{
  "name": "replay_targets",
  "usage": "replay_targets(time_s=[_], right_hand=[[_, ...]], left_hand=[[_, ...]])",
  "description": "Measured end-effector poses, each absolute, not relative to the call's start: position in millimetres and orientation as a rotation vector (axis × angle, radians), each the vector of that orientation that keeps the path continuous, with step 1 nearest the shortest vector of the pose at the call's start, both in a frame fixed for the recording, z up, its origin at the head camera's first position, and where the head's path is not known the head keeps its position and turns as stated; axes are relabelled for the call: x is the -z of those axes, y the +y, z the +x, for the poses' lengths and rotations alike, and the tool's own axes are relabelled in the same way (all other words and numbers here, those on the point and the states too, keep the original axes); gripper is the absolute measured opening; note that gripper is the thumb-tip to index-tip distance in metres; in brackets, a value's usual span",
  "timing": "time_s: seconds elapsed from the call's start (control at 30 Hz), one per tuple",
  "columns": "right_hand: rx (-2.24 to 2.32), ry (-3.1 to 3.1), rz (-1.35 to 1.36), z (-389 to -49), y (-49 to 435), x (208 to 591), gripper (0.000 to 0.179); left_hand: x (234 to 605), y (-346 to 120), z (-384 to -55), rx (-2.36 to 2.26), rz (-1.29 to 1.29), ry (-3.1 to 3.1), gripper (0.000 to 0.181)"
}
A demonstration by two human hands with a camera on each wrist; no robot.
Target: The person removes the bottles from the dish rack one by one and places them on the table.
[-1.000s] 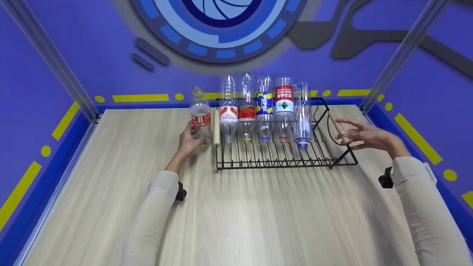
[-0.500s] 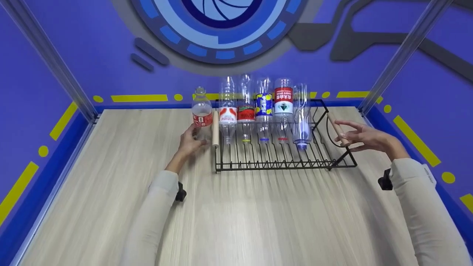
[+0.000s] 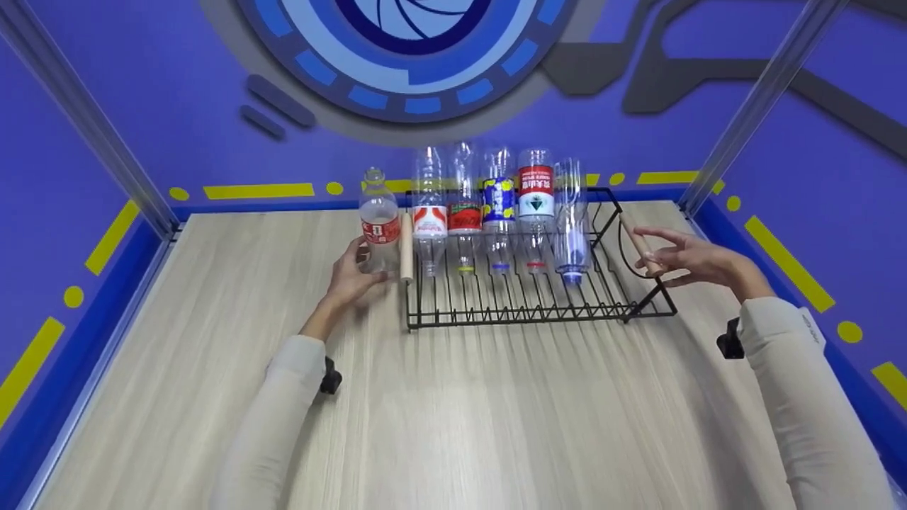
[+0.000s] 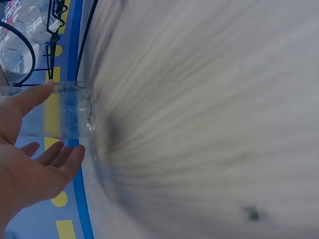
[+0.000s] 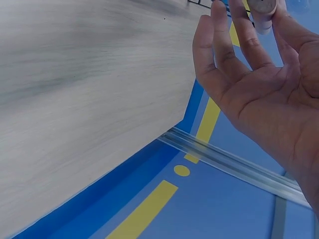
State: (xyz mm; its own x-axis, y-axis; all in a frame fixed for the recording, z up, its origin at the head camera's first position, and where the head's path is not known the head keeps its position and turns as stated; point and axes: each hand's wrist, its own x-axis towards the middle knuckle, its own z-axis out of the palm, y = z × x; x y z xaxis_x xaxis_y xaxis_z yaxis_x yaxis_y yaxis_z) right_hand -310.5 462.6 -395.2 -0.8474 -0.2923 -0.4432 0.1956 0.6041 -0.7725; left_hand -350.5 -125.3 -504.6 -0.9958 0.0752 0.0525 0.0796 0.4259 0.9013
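Note:
A clear plastic bottle with a red label (image 3: 380,230) stands upright on the table, beside the rack's left wooden handle (image 3: 406,248). My left hand (image 3: 348,276) is around its lower part; in the left wrist view the thumb lies against or very near the bottle (image 4: 72,109), and the loosely spread fingers sit apart from it. On the other side, my right hand (image 3: 691,258) holds the rack's right wooden handle (image 3: 641,244) between thumb and fingers. Several empty bottles (image 3: 496,202) lean neck-down in a row in the black wire rack (image 3: 524,315).
The light wood table (image 3: 453,411) extends in front of the rack. Blue panels with yellow marks (image 3: 258,190) close off the back and sides, joined by clear corner posts (image 3: 751,117).
The red-labelled bottle shifted slightly right, closer to the left handle. My left fingers have since loosened and drawn back a little to the left. The right hand stays at its handle.

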Motion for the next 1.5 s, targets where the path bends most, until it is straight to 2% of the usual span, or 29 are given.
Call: replay_targets(time_s=[0.53, 0.83, 1.23, 1.5], right_hand=[[1.168, 2.31, -0.07, -310.1, 460.7, 394.9, 0.073], [1.161, 2.321, -0.077, -310.9, 461.0, 394.4, 0.073], [1.159, 2.318, -0.076, -309.2, 460.7, 397.5, 0.074], [1.165, 2.312, -0.077, -309.0, 461.0, 396.1, 0.073]], left_hand=[[480.6, -143.9, -310.9, 1.702, -0.047, -2.656, 0.063], [473.5, -122.9, -284.7, 1.753, -0.229, -2.574, 0.034], [466.8, -113.1, -280.6, 1.973, -0.429, -2.548, 0.05], [468.4, -106.6, -282.7, 1.949, -0.56, -2.59, 0.059]])
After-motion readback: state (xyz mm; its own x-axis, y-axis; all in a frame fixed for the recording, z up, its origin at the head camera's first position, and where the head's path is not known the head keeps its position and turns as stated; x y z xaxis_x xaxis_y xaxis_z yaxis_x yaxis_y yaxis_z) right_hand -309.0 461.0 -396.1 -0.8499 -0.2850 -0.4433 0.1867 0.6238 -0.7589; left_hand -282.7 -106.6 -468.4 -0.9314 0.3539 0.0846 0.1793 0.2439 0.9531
